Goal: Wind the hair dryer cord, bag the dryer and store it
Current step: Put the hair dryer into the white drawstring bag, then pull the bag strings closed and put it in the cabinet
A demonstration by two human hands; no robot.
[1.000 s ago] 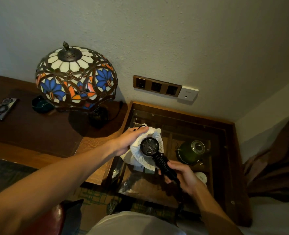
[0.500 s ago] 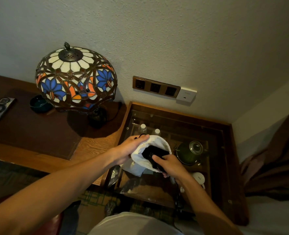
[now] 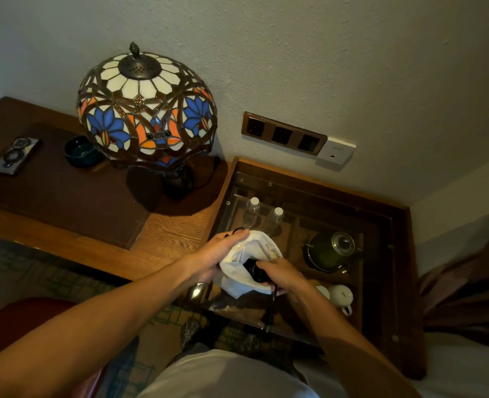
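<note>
A white cloth bag (image 3: 244, 270) hangs over the glass-topped side table (image 3: 392, 254). My left hand (image 3: 219, 254) grips the bag's rim on its left side and holds the mouth apart. The black hair dryer (image 3: 256, 272) sits mostly inside the bag; only a dark part shows in the mouth. My right hand (image 3: 280, 274) is at the mouth, closed on the dryer. The black cord with its plug (image 3: 269, 318) dangles below my right hand, outside the bag.
A stained-glass lamp (image 3: 147, 110) stands on the wooden desk (image 3: 168, 237) to the left, with a dark bowl (image 3: 81, 152) and a remote (image 3: 16, 155). Under the glass are two water bottles (image 3: 252, 211), a green kettle (image 3: 331, 249) and white cups (image 3: 341, 295). Wall sockets (image 3: 283, 136) sit above.
A second ago my right hand held the dryer by its handle with the head at the bag's mouth. Since then it has pushed the dryer down inside, and the plug end now hangs free.
</note>
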